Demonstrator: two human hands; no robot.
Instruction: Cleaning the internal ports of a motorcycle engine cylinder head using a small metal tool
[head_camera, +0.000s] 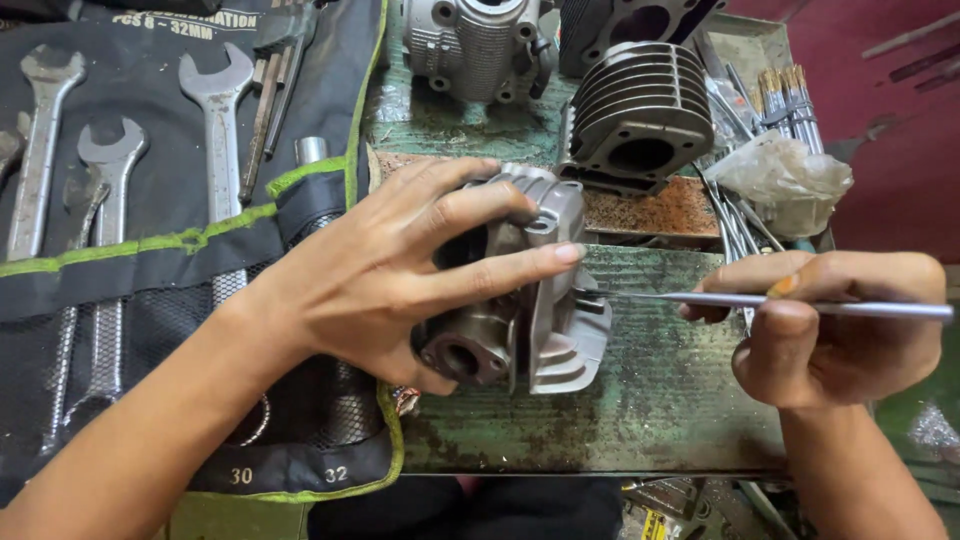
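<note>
My left hand (390, 270) grips a grey metal engine cylinder head (545, 300) from above, fingers spread over its finned top, holding it on the worn green workbench (650, 410). My right hand (840, 325) holds a thin silver rod-like tool (720, 299) horizontally. Its tip touches the right side of the cylinder head near my left fingertips.
A black tool roll with green trim (180, 250) holds several large spanners (215, 130) at left. A finned engine cylinder (640, 115) and another engine casting (475, 45) stand behind. Brushes (785, 95) and a crumpled plastic bag (785, 180) lie at back right, beside a rusty plate (650, 210).
</note>
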